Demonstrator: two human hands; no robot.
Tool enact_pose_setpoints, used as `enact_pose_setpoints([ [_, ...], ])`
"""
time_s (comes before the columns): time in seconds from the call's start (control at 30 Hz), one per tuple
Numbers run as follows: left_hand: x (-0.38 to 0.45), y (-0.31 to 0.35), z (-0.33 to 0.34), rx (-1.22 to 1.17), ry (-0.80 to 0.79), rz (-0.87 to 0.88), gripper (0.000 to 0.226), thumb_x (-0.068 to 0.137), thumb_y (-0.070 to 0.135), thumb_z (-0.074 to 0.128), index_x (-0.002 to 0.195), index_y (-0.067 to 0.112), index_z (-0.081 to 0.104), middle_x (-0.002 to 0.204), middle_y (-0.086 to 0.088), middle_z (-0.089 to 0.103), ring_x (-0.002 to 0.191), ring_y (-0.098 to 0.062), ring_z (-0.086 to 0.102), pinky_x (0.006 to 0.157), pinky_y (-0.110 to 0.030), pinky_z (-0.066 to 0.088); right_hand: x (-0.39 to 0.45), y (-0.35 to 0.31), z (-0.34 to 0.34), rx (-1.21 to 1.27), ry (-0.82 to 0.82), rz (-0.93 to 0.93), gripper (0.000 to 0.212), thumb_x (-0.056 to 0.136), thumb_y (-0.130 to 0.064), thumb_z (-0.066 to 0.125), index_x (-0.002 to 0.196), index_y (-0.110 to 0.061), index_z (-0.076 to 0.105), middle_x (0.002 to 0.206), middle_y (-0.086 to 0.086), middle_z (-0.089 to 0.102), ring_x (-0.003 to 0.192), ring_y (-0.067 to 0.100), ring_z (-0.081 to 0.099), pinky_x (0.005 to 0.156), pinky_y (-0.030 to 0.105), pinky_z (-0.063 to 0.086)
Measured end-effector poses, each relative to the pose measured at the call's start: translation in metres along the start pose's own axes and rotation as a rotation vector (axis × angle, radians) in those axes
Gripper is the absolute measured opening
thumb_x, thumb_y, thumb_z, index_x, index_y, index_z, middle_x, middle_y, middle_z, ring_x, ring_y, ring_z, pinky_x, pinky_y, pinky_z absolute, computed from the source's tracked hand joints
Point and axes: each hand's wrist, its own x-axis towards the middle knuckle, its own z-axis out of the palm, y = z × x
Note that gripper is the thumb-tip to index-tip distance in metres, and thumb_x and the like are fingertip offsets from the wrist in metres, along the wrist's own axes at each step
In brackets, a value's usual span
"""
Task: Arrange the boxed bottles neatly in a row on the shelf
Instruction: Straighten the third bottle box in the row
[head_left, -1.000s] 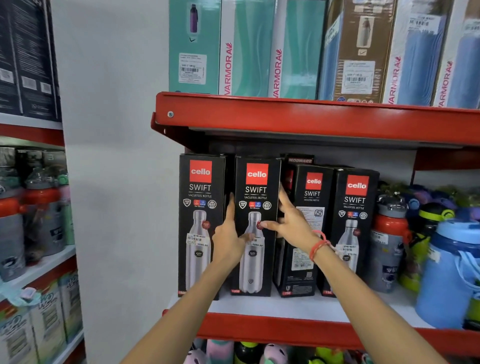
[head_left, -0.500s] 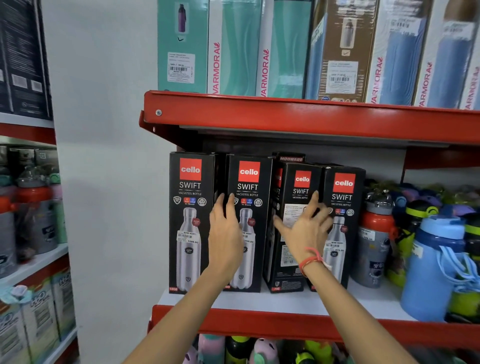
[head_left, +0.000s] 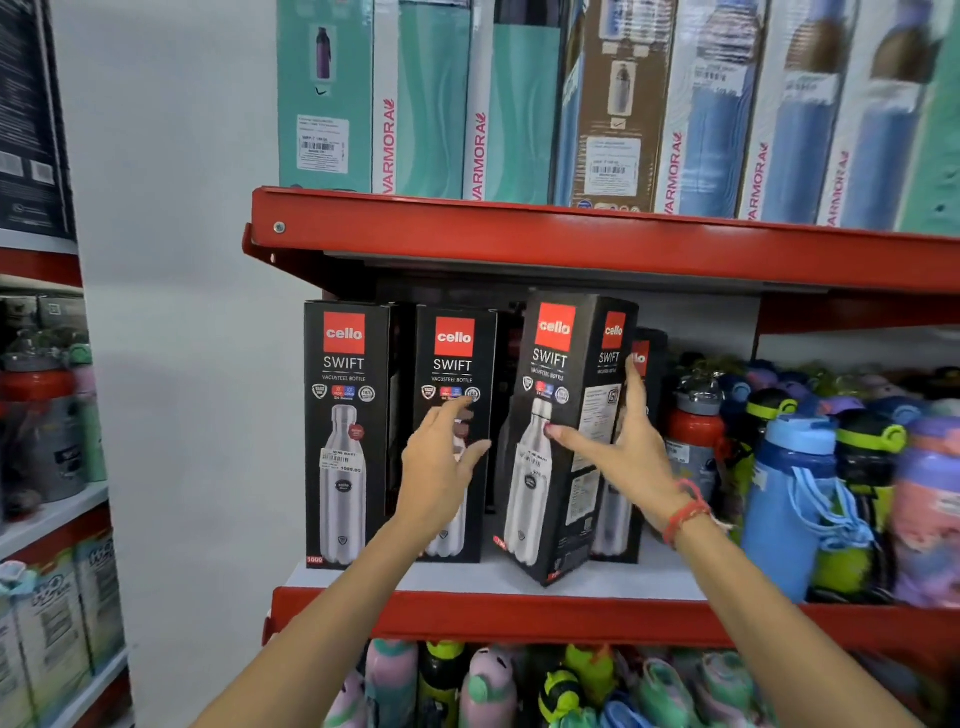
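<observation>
**Red shop shelf, black boxes in hand**

Head view: a red-edged shelf (head_left: 519, 613) against a white wall. Loose bottles (head_left: 795, 499) crowd its right end. Two boxed bottles (head_left: 345, 431) stand upright at left. My right hand (head_left: 618, 447) clamps the angled third box (head_left: 566, 441); my left hand (head_left: 441, 457), fingers apart, hovers before the second box (head_left: 454, 358).

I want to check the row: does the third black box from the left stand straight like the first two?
No, the third box is turned and tilted, one corner forward, with the right hand on it.
</observation>
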Motion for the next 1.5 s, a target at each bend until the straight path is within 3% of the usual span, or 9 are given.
enact_pose_setpoints([
  [0.13,0.002,0.010,0.010,-0.141,-0.303,-0.078,0.093,0.082,0.027,0.073,0.152,0.030,0.011,0.148,0.015,0.038,0.134,-0.012,0.041,0.105,-0.024,0.036,-0.001,-0.009,-0.027,0.158,-0.145,-0.018,0.119,0.051,-0.054,0.088,0.137,-0.068,0.007,0.135,-0.015,0.056,0.121,0.001,0.055,0.104,0.046,0.047],
  [0.23,0.002,0.011,0.017,-0.294,-0.488,-0.057,0.103,0.084,0.013,0.071,0.144,0.051,-0.004,0.127,0.053,0.030,0.109,0.024,0.043,0.092,-0.004,0.038,-0.001,-0.002,-0.035,0.236,-0.239,0.014,0.115,0.048,-0.052,0.090,0.132,-0.073,0.015,0.126,-0.017,0.059,0.106,0.002,0.065,0.085,0.043,0.059],
  [0.4,0.001,0.017,0.031,-0.274,-0.389,-0.049,0.111,0.081,0.009,0.073,0.142,0.059,-0.006,0.143,0.027,0.040,0.129,-0.012,0.049,0.108,-0.036,0.041,0.010,0.010,-0.028,0.352,-0.386,0.040,0.113,0.052,-0.040,0.091,0.138,-0.065,0.022,0.134,-0.015,0.054,0.113,0.008,0.064,0.083,0.045,0.059],
  [0.63,0.020,0.019,0.055,-0.109,-0.204,-0.067,0.110,0.083,0.003,0.070,0.148,0.043,-0.009,0.145,0.005,0.047,0.084,0.006,0.056,0.072,0.007,0.034,0.047,0.007,-0.023,0.180,-0.510,0.100,0.101,0.086,-0.013,0.068,0.141,-0.063,0.000,0.137,-0.019,0.047,0.117,0.010,0.059,0.071,0.032,0.060],
  [0.8,0.026,0.017,0.072,0.006,-0.151,-0.165,0.113,0.085,-0.003,0.065,0.142,0.049,-0.017,0.133,-0.013,0.058,0.090,-0.027,0.068,0.085,-0.039,0.055,0.053,0.013,-0.008,0.104,-0.457,0.095,0.102,0.089,-0.009,0.063,0.144,-0.057,-0.008,0.142,-0.013,0.041,0.125,0.011,0.049,0.078,0.041,0.058],
  [0.9,0.028,0.010,0.075,0.040,-0.144,-0.183,0.111,0.085,-0.008,0.061,0.142,0.046,-0.018,0.125,-0.015,0.062,0.076,-0.028,0.067,0.075,-0.042,0.058,0.051,0.021,0.005,0.088,-0.417,0.094,0.101,0.091,-0.005,0.060,0.145,-0.054,-0.010,0.142,-0.016,0.038,0.115,0.005,0.050,0.089,0.051,0.054],
  [1.07,0.024,0.001,0.081,0.139,-0.160,-0.179,0.102,0.087,-0.011,0.048,0.136,0.041,-0.025,0.062,-0.008,0.049,0.052,-0.016,0.045,0.058,-0.036,0.049,0.051,0.027,0.021,-0.007,-0.273,0.124,0.091,0.095,-0.001,0.050,0.145,-0.054,-0.004,0.154,0.009,0.036,0.122,0.028,0.057,0.083,0.046,0.057],
  [1.27,0.021,-0.001,0.083,0.128,-0.175,-0.194,0.101,0.089,-0.009,0.047,0.133,0.039,-0.029,0.068,-0.009,0.047,0.061,-0.020,0.050,0.060,-0.031,0.044,0.047,0.022,0.024,-0.111,-0.226,0.040,0.093,0.093,-0.001,0.052,0.133,-0.059,-0.009,0.157,0.004,0.032,0.125,0.025,0.054,0.101,0.050,0.047],
  [1.5,0.023,0.003,0.073,0.153,-0.226,-0.172,0.088,0.091,-0.007,0.046,0.151,0.024,-0.010,0.083,-0.013,0.053,0.078,-0.024,0.057,0.075,-0.035,0.050,0.037,0.010,0.031,-0.246,-0.150,0.074,0.088,0.094,-0.013,0.054,0.151,-0.032,-0.011,0.137,0.011,0.056,0.105,0.027,0.064,0.090,0.039,0.051],
])
